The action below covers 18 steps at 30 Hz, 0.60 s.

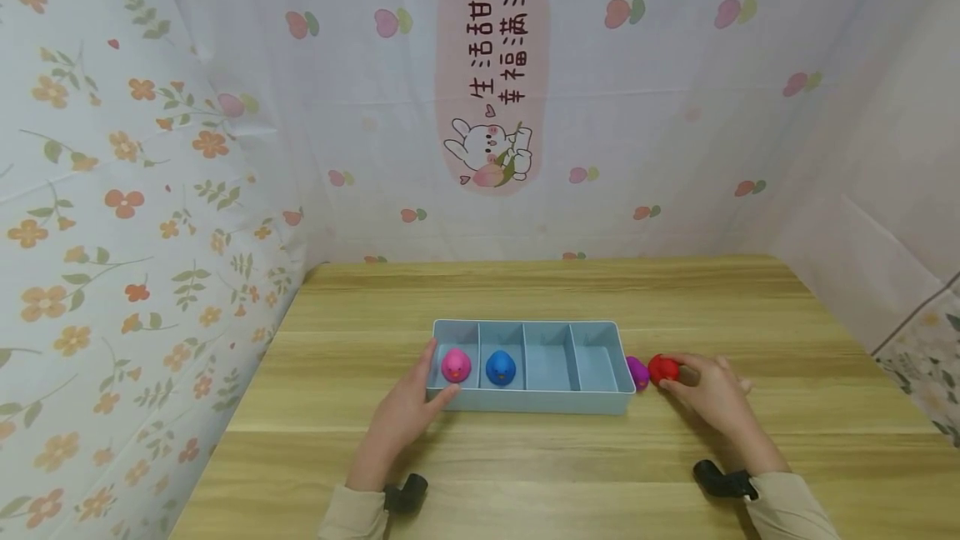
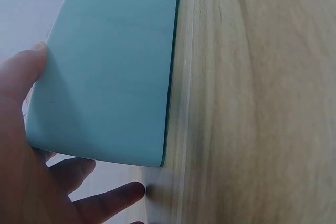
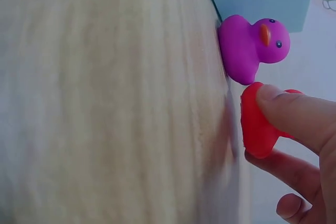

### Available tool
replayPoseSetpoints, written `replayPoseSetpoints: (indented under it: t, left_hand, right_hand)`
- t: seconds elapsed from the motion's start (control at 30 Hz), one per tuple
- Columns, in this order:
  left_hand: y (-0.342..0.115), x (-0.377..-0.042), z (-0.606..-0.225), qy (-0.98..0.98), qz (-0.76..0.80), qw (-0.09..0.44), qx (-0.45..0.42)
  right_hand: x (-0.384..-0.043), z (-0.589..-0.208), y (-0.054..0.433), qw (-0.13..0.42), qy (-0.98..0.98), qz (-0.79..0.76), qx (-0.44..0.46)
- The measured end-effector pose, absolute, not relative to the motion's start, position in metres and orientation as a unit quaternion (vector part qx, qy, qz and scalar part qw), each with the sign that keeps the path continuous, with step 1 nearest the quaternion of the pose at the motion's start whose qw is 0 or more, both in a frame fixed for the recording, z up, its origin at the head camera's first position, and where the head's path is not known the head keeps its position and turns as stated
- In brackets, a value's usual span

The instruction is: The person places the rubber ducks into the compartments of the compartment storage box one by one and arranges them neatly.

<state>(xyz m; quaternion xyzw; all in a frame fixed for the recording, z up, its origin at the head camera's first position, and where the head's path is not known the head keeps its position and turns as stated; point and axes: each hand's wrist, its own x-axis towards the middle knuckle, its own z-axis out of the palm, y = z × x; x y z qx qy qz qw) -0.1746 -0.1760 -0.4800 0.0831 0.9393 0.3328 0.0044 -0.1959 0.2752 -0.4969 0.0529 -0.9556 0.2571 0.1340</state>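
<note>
A light-blue divided box (image 1: 525,401) sits on the table, long side toward me. My left hand (image 1: 408,402) holds its left end, thumb at the front rim and fingers round the end wall. A pink rubber duck (image 1: 455,366) is in the leftmost compartment, and a blue rubber duck (image 1: 500,368) occupies the one beside it. The two compartments on the right hold nothing. Just off the box's right end, a purple rubber duck (image 3: 242,48) stands on the table. Between thumb and fingers my right hand (image 1: 712,394) pinches a red rubber duck (image 3: 257,124), close beside the purple one.
The wooden table (image 1: 525,473) runs back to a patterned cloth (image 1: 637,148). A flowered cloth (image 1: 135,232) hangs along the left side, and another pale cloth (image 1: 862,190) stands to the right. Each wrist carries a black mount (image 1: 723,480).
</note>
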Motion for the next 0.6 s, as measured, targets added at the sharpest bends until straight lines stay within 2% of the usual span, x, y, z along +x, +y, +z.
replayPoseSetpoints:
  t: [0.6]
  left_hand:
    - [-0.175,-0.175,-0.482,0.941,0.326,-0.004,0.089]
  right_hand:
    - [-0.198,-0.472,0.270,0.152,-0.950,0.265,0.059]
